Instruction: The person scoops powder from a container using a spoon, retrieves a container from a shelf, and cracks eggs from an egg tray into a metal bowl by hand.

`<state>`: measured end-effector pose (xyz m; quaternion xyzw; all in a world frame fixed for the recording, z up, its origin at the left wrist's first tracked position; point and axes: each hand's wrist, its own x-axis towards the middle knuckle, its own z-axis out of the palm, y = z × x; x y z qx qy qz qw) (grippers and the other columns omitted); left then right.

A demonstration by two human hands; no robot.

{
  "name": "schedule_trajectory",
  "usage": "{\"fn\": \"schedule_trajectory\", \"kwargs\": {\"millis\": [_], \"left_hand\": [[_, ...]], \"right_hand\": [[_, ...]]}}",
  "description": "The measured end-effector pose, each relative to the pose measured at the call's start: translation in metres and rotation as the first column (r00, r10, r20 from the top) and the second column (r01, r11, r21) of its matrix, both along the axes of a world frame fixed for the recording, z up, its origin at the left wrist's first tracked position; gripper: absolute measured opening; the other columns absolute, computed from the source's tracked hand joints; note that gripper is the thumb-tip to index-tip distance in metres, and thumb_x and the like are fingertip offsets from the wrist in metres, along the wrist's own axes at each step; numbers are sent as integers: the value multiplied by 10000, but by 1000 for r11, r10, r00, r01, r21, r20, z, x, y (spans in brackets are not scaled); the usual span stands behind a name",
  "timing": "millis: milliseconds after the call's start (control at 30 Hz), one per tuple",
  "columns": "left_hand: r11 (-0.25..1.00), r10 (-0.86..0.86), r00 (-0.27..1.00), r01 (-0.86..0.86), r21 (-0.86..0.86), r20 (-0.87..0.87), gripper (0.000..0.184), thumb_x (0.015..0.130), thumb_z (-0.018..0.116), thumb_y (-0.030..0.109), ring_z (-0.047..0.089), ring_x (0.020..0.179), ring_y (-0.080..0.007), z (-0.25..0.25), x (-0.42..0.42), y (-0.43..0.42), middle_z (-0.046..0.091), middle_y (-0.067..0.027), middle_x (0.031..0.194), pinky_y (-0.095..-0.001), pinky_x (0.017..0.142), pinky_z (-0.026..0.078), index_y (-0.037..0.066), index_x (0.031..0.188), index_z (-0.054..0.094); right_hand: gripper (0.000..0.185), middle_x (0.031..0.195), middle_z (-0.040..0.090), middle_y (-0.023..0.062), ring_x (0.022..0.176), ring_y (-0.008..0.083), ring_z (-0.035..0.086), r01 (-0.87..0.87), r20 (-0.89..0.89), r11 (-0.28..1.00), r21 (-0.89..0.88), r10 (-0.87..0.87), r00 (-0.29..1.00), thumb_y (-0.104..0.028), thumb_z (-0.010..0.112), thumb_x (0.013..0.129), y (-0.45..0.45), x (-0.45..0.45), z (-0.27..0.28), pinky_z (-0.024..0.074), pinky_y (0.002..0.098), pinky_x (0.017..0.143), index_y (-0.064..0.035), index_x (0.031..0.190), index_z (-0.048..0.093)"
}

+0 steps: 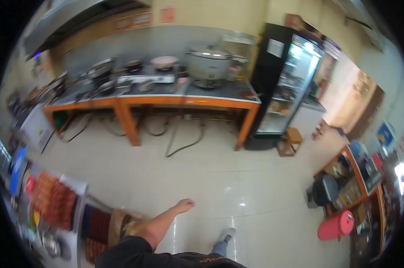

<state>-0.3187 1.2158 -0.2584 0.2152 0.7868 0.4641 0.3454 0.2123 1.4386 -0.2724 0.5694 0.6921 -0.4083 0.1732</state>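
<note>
Left hand (184, 206) loosely curled; orange wall sign (167, 15) (lettering blurred)

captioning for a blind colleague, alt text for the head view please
A person's left hand hangs above a shiny, pale kitchen floor; the right hand is out of view. Ahead, an orange-legged counter holds a stove and a large cooker, with a lit glass-door fridge to its right.
</note>
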Motion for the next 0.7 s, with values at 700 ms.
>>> {"fn": "schedule_trajectory", "kwargs": {"millis": [700], "left_hand": [[290, 871, 67, -870, -398, 487, 497, 969, 623, 395, 602, 1057, -331, -17, -241, 86, 611, -114, 1265, -537, 845, 533, 119, 1365, 504]], "right_hand": [[232, 819, 658, 140, 772, 307, 647, 232, -536, 484, 844, 774, 336, -132, 740, 842, 646, -1011, 439, 513, 402, 715, -18, 1018, 641]]}}
